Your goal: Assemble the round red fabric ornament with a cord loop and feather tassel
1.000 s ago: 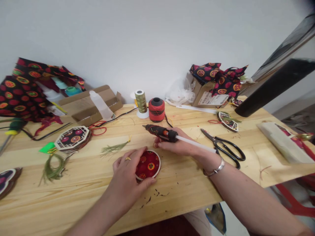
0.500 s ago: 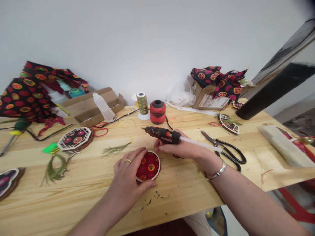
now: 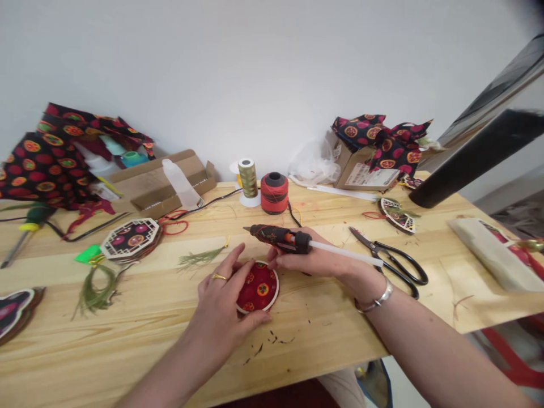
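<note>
Head view: one left hand (image 3: 216, 294), fingers spread, rests on one round red fabric disc (image 3: 257, 287) lying flat on the wooden table (image 3: 318, 334). One right hand (image 3: 317, 258), fingers curled closed, grips one hot glue gun (image 3: 278, 238) with one white glue stick (image 3: 344, 253), just above the disc. Nearby: one pair of black-handled scissors (image 3: 386, 260), one olive thread spool (image 3: 247, 178), one red thread spool (image 3: 274, 192).
</note>
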Demonstrator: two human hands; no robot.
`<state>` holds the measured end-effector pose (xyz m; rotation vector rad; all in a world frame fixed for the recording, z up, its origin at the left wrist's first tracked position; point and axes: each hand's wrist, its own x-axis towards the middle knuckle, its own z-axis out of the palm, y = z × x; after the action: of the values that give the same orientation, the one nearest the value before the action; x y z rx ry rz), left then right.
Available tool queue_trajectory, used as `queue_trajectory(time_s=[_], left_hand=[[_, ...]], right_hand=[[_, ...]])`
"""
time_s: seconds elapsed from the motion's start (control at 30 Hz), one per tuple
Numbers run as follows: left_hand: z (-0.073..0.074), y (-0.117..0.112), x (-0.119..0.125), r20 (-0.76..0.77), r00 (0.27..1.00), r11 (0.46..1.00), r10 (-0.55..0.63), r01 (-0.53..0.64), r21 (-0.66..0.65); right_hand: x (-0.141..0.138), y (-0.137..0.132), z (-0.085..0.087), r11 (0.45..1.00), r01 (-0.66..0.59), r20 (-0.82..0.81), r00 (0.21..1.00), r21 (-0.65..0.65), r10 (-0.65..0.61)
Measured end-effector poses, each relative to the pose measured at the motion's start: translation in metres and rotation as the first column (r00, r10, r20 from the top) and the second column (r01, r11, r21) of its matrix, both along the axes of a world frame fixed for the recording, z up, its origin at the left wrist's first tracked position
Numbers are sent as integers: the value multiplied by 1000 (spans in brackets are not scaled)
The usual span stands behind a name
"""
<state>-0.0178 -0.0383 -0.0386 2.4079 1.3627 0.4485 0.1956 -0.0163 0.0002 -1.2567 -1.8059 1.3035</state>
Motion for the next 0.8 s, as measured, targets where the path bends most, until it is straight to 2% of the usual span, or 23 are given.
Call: queue_trajectory(time_s=[0.33,0.5,0.63,0.8], left_hand=[[-7,1,0,17,1000,1000,24,-24,5],[3,1,4,-42,998,999,49,-49,5],[12,0,6,-61,996,995,63,-68,-72],[12,0,5,-52,996,993,75,-80,-89]], right_hand=[[-1,1,1,1000,14,33,999,-5,-14],[-2,1,2,1000,13,32,999,-10,-13],[-2,0,4,1000,-2,29,1000,-12,2],[-2,-1,3,1000,13,29,1000,-19,-12]])
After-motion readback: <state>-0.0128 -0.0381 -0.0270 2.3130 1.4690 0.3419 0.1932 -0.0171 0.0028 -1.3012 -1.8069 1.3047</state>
